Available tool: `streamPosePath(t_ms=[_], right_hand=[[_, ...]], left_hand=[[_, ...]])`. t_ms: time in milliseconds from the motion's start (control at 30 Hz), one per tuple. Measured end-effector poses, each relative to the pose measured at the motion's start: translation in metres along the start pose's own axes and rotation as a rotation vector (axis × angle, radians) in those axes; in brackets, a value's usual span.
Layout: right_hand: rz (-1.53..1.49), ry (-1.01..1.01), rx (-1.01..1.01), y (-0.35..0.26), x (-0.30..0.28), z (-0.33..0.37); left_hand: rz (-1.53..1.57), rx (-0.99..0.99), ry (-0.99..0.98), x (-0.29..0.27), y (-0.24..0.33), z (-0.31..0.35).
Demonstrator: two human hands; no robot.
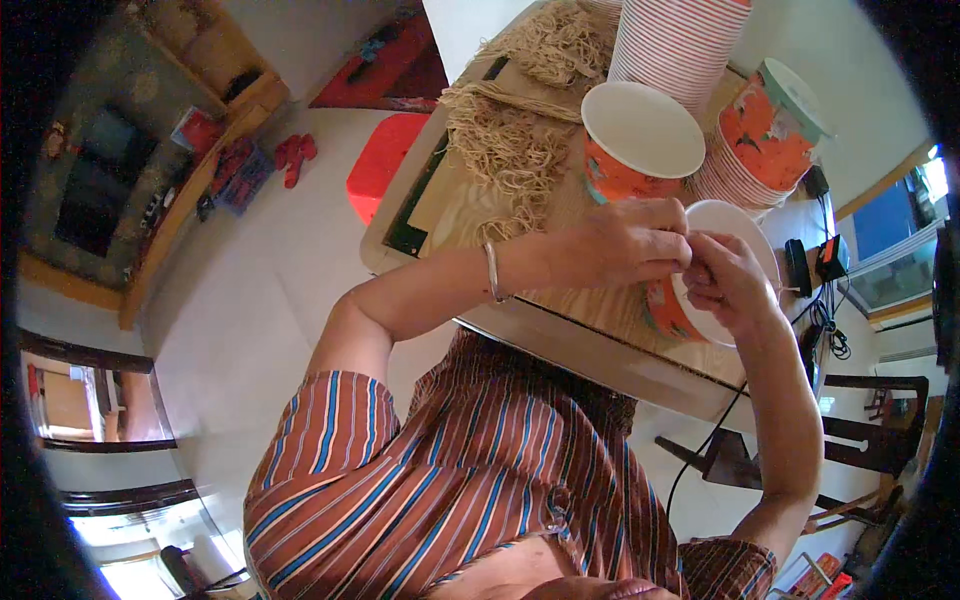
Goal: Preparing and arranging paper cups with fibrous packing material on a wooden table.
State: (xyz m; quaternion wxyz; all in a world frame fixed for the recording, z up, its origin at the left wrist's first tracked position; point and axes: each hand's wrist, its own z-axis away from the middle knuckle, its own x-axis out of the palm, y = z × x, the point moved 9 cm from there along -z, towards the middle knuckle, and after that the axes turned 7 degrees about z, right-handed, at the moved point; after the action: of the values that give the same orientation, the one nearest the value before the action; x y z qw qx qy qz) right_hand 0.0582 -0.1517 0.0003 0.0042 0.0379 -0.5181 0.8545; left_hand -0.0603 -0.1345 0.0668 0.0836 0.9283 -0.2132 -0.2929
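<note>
My left hand (635,240), with a bangle on its wrist, meets my right hand (730,275) at the table's right side. The fingers of both are closed in a pinch, close together; whatever lies between them is too small or hidden to make out. Right beneath them is an orange patterned paper tub (672,312) with a white rim, partly covered by my hands. Behind my left hand stands another paper tub (642,130), open end up. Tan cords (510,150) lie in a loose tangled heap to the left of it.
A tall stack of paper tubs (680,50) rises at the back of the wooden table (590,310). To its right is a shorter stack (755,150). Black cables (825,315) hang at the right. A red stool (385,165) stands left of the table, and a dark chair (880,425) at the right.
</note>
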Motion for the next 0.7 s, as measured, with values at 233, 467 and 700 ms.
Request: streamPosePath(t_ms=[233,467,700], right_hand=[[0.149,0.129,-0.13,-0.008,-0.007,0.007],[0.179,0.182,-0.198,-0.015,-0.001,0.013],[0.427,0.329,-0.242,-0.025,-0.006,0.021]], left_hand=[[0.395,-0.469,0.16,0.001,-0.031,0.023],[0.478,-0.831,0.346,0.006,-0.048,0.047],[0.488,-0.819,0.349,0.003,-0.049,0.035]])
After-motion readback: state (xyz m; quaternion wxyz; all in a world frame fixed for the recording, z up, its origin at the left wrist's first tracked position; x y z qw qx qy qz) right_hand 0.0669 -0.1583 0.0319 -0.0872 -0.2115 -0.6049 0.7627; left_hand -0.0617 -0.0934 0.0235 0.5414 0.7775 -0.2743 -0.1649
